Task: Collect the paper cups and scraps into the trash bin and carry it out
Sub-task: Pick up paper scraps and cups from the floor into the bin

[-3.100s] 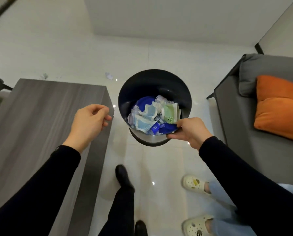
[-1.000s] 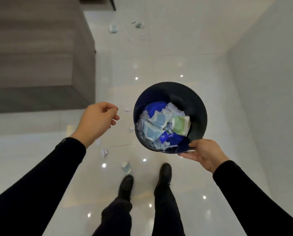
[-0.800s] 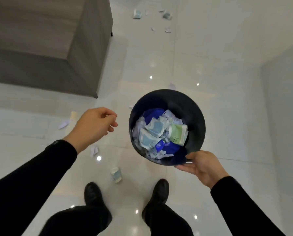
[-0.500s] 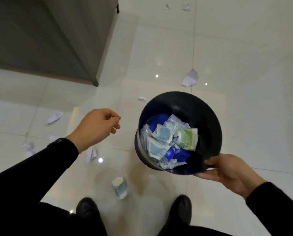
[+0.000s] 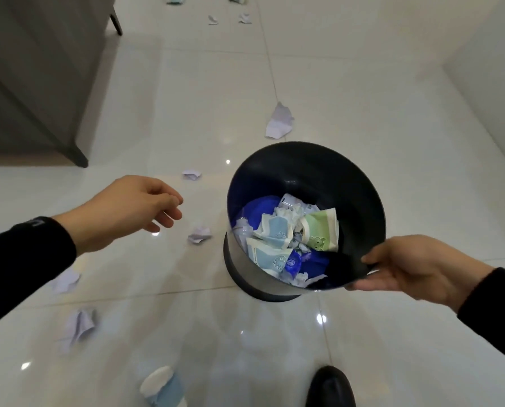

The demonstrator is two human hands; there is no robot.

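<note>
Two hands are in view: the right hand (image 5: 415, 267) grips the near rim of the black trash bin (image 5: 360, 183), filled with crushed cups, above the tiled floor (image 5: 363, 83); the left hand (image 5: 131, 208) hangs loosely curled, holding nothing. Paper scraps (image 5: 279, 121) and one paper cup (image 5: 164, 387) lie on the floor.

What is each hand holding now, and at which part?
The right hand holds the trash bin by the near edge of its rim. The left hand holds nothing; its fingers are loosely curled.
</note>
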